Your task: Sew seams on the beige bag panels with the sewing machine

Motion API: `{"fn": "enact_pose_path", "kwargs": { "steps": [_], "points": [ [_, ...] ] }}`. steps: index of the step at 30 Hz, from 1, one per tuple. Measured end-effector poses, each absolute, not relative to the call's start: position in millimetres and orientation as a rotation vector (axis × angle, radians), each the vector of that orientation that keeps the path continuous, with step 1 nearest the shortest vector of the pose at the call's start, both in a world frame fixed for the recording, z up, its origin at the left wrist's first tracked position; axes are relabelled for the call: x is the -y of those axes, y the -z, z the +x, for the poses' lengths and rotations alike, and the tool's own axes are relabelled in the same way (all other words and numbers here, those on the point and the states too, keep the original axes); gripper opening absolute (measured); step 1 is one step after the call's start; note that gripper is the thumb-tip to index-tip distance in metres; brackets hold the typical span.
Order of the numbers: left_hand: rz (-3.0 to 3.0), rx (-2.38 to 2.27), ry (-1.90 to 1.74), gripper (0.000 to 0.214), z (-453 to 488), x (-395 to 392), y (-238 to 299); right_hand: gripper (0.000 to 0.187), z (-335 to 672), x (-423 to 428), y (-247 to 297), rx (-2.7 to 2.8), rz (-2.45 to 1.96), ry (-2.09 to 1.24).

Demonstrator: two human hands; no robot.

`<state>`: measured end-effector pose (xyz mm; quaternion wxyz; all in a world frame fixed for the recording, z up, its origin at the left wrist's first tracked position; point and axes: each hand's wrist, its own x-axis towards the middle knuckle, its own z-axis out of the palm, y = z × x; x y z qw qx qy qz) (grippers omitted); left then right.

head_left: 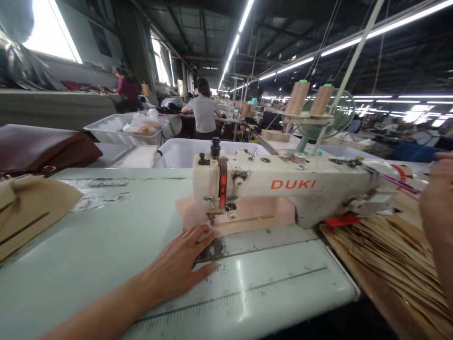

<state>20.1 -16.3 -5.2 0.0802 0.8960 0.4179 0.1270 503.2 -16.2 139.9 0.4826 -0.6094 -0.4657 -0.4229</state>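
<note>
A cream DUKI sewing machine [283,186] stands on a pale green table [106,245]. Under its needle lies a tan leather piece [247,218]. My left hand [180,264] rests flat on the table, fingers stretched out, fingertips pressing the near left edge of that piece by the presser foot. My right hand [437,198] reaches up at the far right edge, near the machine's handwheel end; its fingers are out of sight.
A stack of tan leather strips [396,264] lies to the right. Beige pieces [28,212] and a brown bag [38,148] sit on the left. Two thread cones [309,99] stand behind the machine, with white bins [184,153]. Other workers [204,113] are farther back.
</note>
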Motion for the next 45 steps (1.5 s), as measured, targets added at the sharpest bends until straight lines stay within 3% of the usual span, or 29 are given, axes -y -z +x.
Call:
{"fn": "enact_pose_path", "kwargs": {
  "steps": [2, 4, 6, 8, 14, 36, 45],
  "points": [
    [2.666, -1.246, -0.371, 0.06, 19, 15, 4, 0.025, 413, 36, -125, 1.567, -1.302, 0.868],
    [2.668, -1.245, -0.369, 0.06, 19, 14, 4, 0.017, 328, 41, -91, 2.106, -1.058, 0.358],
    [2.675, -1.239, -0.386, 0.062, 19, 14, 4, 0.022, 270, 32, -51, 2.32, -1.034, 0.026],
    [2.675, -1.238, -0.421, 0.063, 20, 14, 5, 0.027, 245, 14, -16, 2.406, -1.043, -0.074],
    [2.711, -1.245, -0.522, 0.067, 19, 13, 11, 0.027, 252, -13, 21, 2.448, -1.062, -0.032],
    [2.766, -1.278, -0.454, 0.076, 18, 8, 17, 0.037, 249, -21, 25, 2.516, -1.063, 0.115],
    [2.789, -1.294, -0.513, 0.07, 19, 2, 15, 0.038, 251, -22, 21, 2.555, -1.169, 0.087]
  ]
}}
